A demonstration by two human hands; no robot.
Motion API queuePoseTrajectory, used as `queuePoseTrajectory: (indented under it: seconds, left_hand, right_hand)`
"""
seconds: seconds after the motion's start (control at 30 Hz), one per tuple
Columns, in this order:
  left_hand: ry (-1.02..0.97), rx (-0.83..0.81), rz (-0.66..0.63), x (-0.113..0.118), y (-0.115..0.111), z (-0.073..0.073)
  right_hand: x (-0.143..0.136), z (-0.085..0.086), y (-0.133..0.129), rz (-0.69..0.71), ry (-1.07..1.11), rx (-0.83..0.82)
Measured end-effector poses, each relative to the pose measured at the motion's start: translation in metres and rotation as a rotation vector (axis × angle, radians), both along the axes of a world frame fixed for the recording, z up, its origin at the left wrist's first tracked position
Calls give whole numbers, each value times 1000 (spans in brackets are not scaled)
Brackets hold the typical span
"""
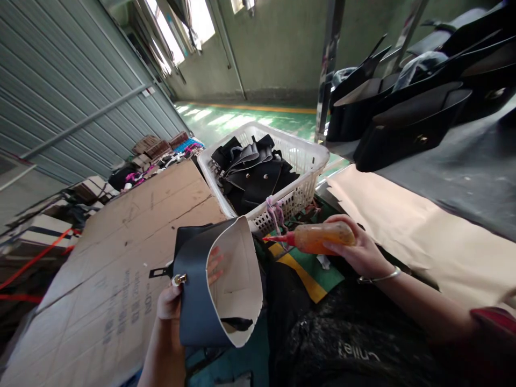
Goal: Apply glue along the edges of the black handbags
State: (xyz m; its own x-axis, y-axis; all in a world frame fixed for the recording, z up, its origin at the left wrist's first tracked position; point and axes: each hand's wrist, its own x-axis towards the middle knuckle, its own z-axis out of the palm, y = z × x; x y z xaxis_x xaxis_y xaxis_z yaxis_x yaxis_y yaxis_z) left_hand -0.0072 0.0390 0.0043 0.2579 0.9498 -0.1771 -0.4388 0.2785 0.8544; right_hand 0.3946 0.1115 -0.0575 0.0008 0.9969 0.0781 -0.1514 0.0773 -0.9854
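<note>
My left hand (171,303) grips a dark bag piece (197,301) by its side, thumb near a gold metal clasp (179,279) and fingers reaching inside. The piece gapes toward the right, showing its pale lining (237,269), and a short black strip lies at its lower inner edge. A black strap end with a slot sticks out to the left. In my right hand (363,252) is a squeeze bottle (322,238) of amber liquid, fingers wrapped round it. Its red nozzle points left, a little apart from the bag's open rim.
A white plastic basket (300,193) holding several black bag pieces (253,177) stands ahead. Flattened cardboard (133,258) covers the left surface. To the right, several black bags (411,129) sit on a grey surface beside a metal post (326,64), with brown paper (387,215) below.
</note>
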Motion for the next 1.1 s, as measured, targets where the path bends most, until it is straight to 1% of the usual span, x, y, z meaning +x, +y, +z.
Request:
queuePoseTrajectory:
  seconds: [0.07,0.13,0.27,0.37,0.5,0.67,0.87,1.1]
  left_hand:
    - [33,81,-34,3,-1,2]
    - [60,87,-56,3,-2,1]
    - [70,96,-57,2,-1,-1]
    - [83,113,-98,3,0,0]
    - [95,128,-135,5,2,2]
    - [131,108,-128,5,4,1]
    - [160,104,-126,7,4,2]
    - [154,129,-167,8,6,4]
  right_hand:
    - [-4,5,7,76,-89,87]
    - [-9,8,16,130,-154,171]
    - [-19,7,34,167,-230,291]
    - [-23,5,46,182,-250,335]
    - [-24,4,57,208,-264,340]
    - [-23,4,63,227,-253,319]
    - [-25,2,66,269,-230,267]
    - [-21,-5,64,318,-226,226]
